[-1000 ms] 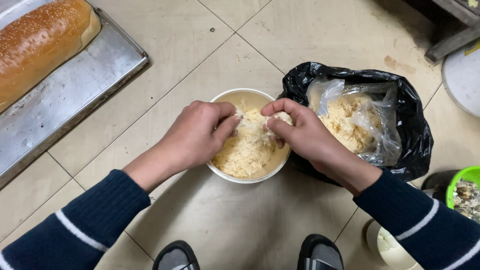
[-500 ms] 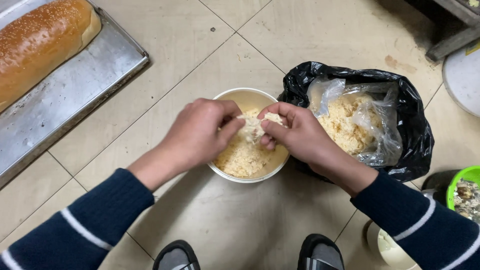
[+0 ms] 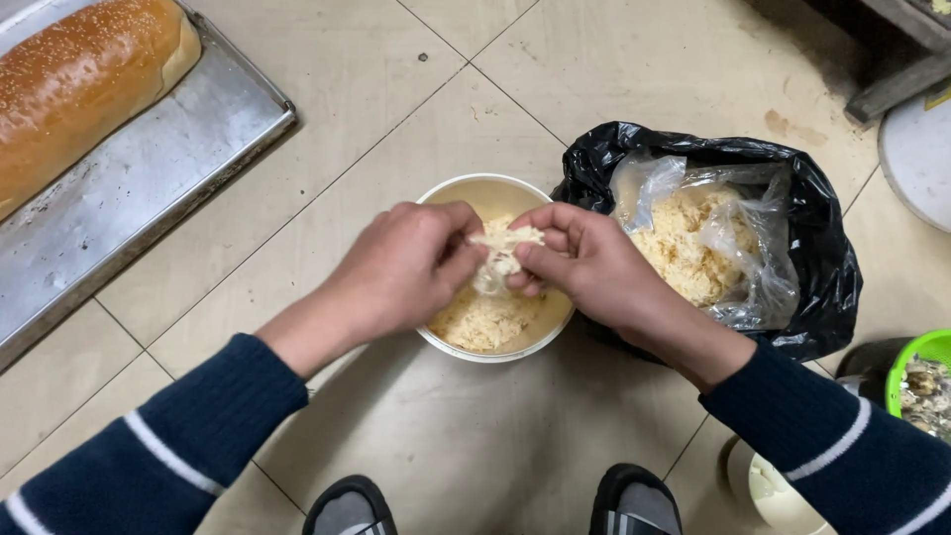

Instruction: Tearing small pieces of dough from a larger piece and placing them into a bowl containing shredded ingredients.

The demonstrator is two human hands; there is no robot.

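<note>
Pale floor tiles carry a round bowl [image 3: 492, 349]; above it a shredded clump [image 3: 501, 250] is pinched between the left hand [image 3: 404, 271] at 9 o'clock and right hand [image 3: 586, 262] at 3 o'clock, both closed on it, equally near.

Bowl [image 3: 492, 194] on the floor, centre, just ahead of the person's feet. Bag [image 3: 822, 258] touching its right side, a smaller bag [image 3: 753, 248] of crumbly food inside it. Tray [image 3: 149, 168] well left, loaf [image 3: 79, 79] on it. Both hands over the bowl, a clump [image 3: 503, 248] between them.
</note>
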